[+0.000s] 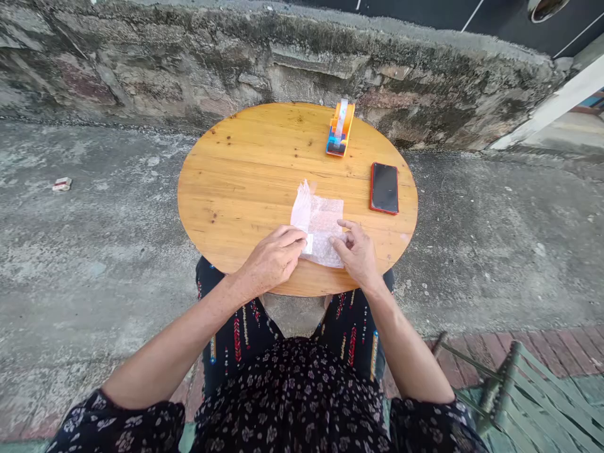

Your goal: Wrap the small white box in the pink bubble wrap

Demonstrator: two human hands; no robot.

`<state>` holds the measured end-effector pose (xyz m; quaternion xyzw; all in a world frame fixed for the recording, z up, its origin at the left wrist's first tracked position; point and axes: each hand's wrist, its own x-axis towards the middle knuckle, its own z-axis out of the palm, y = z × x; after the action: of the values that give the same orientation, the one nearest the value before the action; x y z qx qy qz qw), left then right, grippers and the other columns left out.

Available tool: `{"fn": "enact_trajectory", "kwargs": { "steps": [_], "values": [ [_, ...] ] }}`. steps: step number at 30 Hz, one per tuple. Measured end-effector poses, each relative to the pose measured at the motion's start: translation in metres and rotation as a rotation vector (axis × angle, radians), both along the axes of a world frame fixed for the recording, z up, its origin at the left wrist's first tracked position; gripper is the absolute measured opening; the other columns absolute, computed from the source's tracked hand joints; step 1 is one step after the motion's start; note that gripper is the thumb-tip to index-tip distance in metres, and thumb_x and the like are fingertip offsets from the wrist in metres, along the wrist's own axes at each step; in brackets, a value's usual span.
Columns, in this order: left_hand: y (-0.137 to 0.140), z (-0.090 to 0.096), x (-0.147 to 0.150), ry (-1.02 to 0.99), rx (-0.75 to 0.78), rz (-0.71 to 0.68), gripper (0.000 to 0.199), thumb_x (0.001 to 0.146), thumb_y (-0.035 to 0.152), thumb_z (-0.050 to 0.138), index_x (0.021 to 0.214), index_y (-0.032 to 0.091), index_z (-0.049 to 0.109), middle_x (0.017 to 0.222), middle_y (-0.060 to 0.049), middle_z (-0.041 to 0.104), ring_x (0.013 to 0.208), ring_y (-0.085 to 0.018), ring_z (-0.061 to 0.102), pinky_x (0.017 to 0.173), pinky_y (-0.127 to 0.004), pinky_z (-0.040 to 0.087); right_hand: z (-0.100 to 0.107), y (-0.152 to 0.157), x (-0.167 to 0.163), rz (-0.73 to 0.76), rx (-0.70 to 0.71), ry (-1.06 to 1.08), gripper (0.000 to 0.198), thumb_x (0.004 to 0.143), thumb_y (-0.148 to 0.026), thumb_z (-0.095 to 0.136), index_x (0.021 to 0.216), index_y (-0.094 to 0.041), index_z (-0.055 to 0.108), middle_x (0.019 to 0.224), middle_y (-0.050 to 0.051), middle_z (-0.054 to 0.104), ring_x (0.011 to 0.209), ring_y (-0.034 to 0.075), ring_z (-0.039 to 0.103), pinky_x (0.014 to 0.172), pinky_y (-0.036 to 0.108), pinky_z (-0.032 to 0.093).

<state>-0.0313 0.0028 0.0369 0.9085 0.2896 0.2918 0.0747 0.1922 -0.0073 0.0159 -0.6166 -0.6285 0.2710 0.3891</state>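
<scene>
Bubble wrap [321, 229] at desk [245, 176] near edge; left hand [274, 258] fingers pinch small tape piece, right hand [356, 251] fingers spread, pressing wrap flat.

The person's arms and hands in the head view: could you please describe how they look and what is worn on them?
Both forearms are bare, and neither the left hand nor the right hand wears a glove. No ring, watch or bracelet shows. Short dark sleeves with a small pale floral print end near the elbows, the left sleeve and the right sleeve.

Tape dispenser [340, 129], red-cased phone [384, 187] — round wooden table [236, 182].
</scene>
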Motion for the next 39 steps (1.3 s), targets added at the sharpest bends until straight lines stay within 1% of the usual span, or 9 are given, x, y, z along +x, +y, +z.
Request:
{"fn": "enact_trajectory", "kwargs": {
  "steps": [3,8,17,22,26,29,31,34,39],
  "values": [
    [0.000,0.001,0.000,0.013,0.002,-0.010,0.025,0.088,0.003,0.047,0.103,0.012,0.064,0.114,-0.011,0.064,0.109,-0.023,0.053,0.093,-0.040,0.052,-0.003,-0.001,-0.005,0.010,-0.009,-0.108,0.039,0.082,-0.034,0.060,0.117,-0.017,0.060,0.057,-0.008,0.044,0.055,0.012,0.046,0.060,0.027,0.038],
    [0.002,0.001,-0.002,0.031,0.017,-0.024,0.025,0.089,0.006,0.047,0.105,0.012,0.065,0.115,-0.011,0.065,0.110,-0.024,0.053,0.094,-0.041,0.051,-0.004,-0.005,-0.007,-0.019,-0.035,-0.220,0.040,0.083,-0.035,0.058,0.120,-0.018,0.059,0.063,-0.005,0.056,0.058,0.014,0.053,0.063,0.028,0.041],
    [0.015,0.004,-0.009,0.104,0.050,-0.144,0.024,0.091,0.009,0.048,0.108,0.010,0.064,0.116,-0.012,0.066,0.108,-0.025,0.054,0.093,-0.042,0.051,0.019,-0.040,0.016,-0.118,-0.208,-0.291,0.037,0.084,-0.041,0.059,0.113,-0.017,0.061,0.081,0.003,0.069,0.067,0.017,0.062,0.069,0.033,0.049],
    [0.020,0.001,-0.010,0.091,0.051,-0.185,0.025,0.090,0.009,0.047,0.108,0.012,0.065,0.118,-0.012,0.066,0.109,-0.025,0.053,0.090,-0.041,0.051,0.028,-0.040,0.012,-0.061,-0.375,-0.046,0.038,0.086,-0.049,0.056,0.103,-0.016,0.060,0.073,0.003,0.067,0.059,0.015,0.061,0.055,0.027,0.049],
    [0.024,-0.001,-0.011,0.107,0.075,-0.210,0.022,0.090,0.009,0.048,0.102,0.013,0.066,0.116,-0.010,0.067,0.105,-0.025,0.053,0.087,-0.039,0.050,0.024,-0.032,0.004,-0.111,-0.463,0.144,0.041,0.079,-0.052,0.064,0.100,-0.017,0.060,0.060,-0.002,0.060,0.046,0.011,0.052,0.037,0.020,0.037],
    [0.027,-0.001,-0.011,0.137,0.090,-0.220,0.021,0.091,0.011,0.047,0.096,0.013,0.067,0.112,-0.009,0.068,0.102,-0.025,0.053,0.084,-0.037,0.049,0.021,-0.028,-0.001,-0.144,-0.507,0.306,0.043,0.073,-0.052,0.069,0.095,-0.016,0.060,0.051,-0.005,0.054,0.038,0.008,0.043,0.032,0.018,0.030],
    [0.027,0.000,-0.010,0.143,0.094,-0.221,0.021,0.092,0.011,0.046,0.093,0.013,0.067,0.110,-0.009,0.068,0.100,-0.025,0.052,0.083,-0.037,0.048,0.021,-0.026,-0.003,-0.159,-0.536,0.401,0.044,0.070,-0.052,0.072,0.092,-0.017,0.059,0.051,-0.006,0.053,0.038,0.007,0.044,0.032,0.017,0.032],
    [0.028,-0.001,-0.010,0.130,0.090,-0.226,0.021,0.092,0.010,0.045,0.091,0.014,0.066,0.108,-0.009,0.068,0.100,-0.024,0.052,0.084,-0.037,0.047,0.024,-0.027,-0.007,-0.154,-0.554,0.439,0.045,0.068,-0.050,0.075,0.094,-0.018,0.056,0.055,-0.005,0.057,0.040,0.007,0.049,0.033,0.016,0.036],
    [0.029,-0.001,-0.010,0.127,0.095,-0.253,0.021,0.093,0.012,0.045,0.088,0.014,0.065,0.106,-0.009,0.067,0.098,-0.023,0.051,0.083,-0.036,0.046,0.034,-0.031,-0.012,-0.060,-0.586,0.405,0.047,0.072,-0.050,0.072,0.105,-0.022,0.055,0.063,-0.006,0.062,0.039,0.007,0.052,0.031,0.014,0.035]
  ]
}}
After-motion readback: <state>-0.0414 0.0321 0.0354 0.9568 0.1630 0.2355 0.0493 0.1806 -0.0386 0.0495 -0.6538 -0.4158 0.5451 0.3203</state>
